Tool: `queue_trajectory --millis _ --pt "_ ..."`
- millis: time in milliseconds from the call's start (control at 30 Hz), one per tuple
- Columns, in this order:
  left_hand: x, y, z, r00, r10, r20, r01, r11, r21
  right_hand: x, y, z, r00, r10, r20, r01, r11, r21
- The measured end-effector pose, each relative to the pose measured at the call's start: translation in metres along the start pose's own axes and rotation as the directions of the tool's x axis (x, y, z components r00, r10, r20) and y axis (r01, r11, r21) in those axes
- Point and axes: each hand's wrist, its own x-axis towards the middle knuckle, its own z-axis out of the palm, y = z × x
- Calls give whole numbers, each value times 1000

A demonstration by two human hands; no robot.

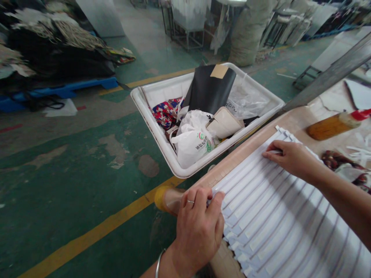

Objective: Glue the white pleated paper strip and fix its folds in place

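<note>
Overlapping white strips (261, 216) lie side by side in a slanted row on the tan table, with narrow brownish lines between them. My left hand (199, 227) is closed at the table's edge, its thumb and forefinger on the near end of the outermost strip. Farther along that row, my right hand (292, 158) is pinched just above the strips, thumb against forefinger. Whatever lies between those fingertips is too small to make out.
Beyond the table edge stands a white bin (156, 139) holding bags and a black sheet (210, 87). A bottle of amber liquid (333, 125) with a red cap lies at right. Blue pallets (66, 88) with piled material stand far left; a metal post (333, 73) slants at right.
</note>
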Motion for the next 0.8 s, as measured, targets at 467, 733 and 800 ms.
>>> queue_trajectory --millis 467,733,800 --pt "1 -4 1 999 38 -36 -38 999 -6 28 57 -20 976 66 -206 -67 998 2" --pt "-2 -9 3 998 62 -23 -62 998 7 35 69 -12 964 55 -262 -63 998 -22" --pt "-3 -10 3 998 61 -15 -61 998 6 38 75 -8 958 60 -282 -70 997 -25"
